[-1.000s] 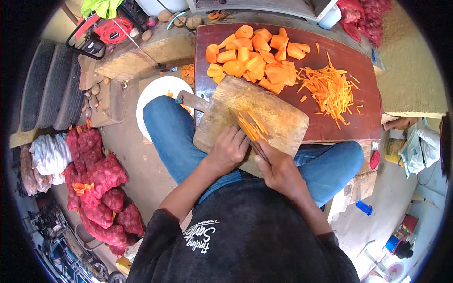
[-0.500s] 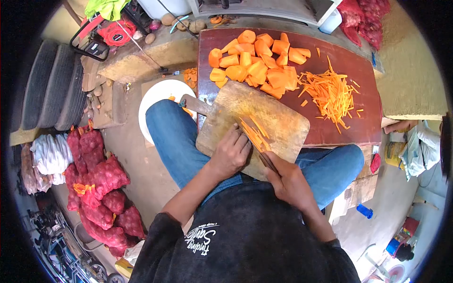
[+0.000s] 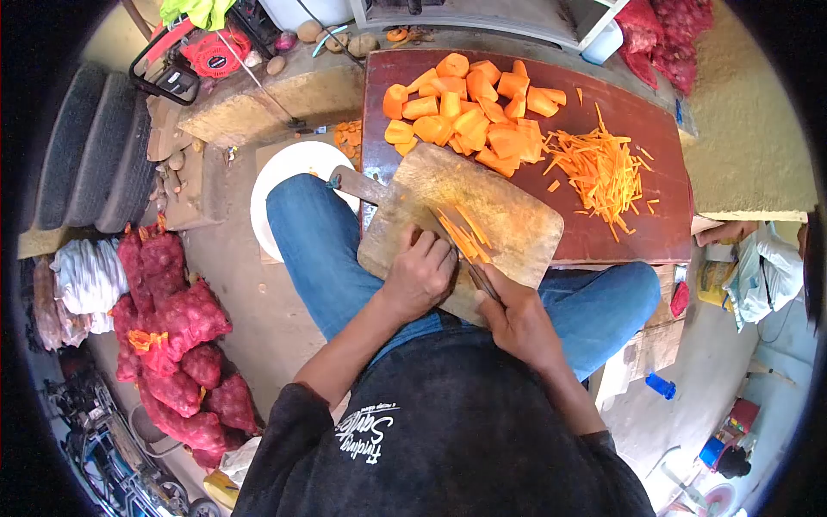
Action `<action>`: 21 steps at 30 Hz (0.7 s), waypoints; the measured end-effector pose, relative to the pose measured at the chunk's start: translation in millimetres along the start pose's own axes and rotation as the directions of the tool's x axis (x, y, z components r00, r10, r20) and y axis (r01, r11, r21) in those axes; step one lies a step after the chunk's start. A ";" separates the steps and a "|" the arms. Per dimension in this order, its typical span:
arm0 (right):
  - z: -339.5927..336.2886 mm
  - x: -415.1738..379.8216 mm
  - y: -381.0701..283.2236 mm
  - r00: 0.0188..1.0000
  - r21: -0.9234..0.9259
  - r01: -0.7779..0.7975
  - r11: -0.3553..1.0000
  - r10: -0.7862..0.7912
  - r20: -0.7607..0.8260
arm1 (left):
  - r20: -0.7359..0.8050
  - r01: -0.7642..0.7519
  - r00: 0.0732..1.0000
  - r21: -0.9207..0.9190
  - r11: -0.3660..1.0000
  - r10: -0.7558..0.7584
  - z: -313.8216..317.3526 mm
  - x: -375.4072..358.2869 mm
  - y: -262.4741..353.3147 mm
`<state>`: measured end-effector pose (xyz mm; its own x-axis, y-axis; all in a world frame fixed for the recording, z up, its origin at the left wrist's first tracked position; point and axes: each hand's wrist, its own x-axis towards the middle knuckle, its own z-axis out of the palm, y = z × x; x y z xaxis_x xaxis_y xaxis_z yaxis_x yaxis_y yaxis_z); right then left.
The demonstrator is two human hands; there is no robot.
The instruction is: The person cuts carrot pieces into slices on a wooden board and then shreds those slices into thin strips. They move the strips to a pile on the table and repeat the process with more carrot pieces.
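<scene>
A worn wooden cutting board with a handle lies tilted across my lap and the table edge. My right hand is closed round the handle of a knife, whose blade rests against the board beside my left fingers. Curled knuckles-up on the board, my left hand presses close to the blade; whatever is under its fingers is hidden. Thin carrot strips lie on the board just right of the blade. Beyond the board are peeled carrot chunks and a heap of carrot strips.
The chunks and heap sit on a reddish-brown table. A white basin stands by my left knee. Red mesh sacks of onions and stacked tyres are on the left. A blue object lies on the floor at right.
My right hand and the knife have shifted slightly left. The strips beside the blade are a little more spread. My left hand stays nearly in place, its fingers more tightly bent.
</scene>
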<state>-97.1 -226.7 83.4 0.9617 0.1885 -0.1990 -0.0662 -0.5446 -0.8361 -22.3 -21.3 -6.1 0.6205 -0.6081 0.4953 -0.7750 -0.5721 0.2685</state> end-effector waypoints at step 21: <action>9.4 -8.5 -2.9 0.998 0.060 0.012 0.998 -0.008 -0.067 | -0.032 0.017 0.999 0.054 0.998 -0.015 2.4 -1.8 0.4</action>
<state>-107.6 -219.1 82.7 0.9778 0.1376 -0.1578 -0.0708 -0.4921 -0.8677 -23.5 -21.8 -8.9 0.6281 -0.5814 0.5172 -0.7567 -0.6112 0.2319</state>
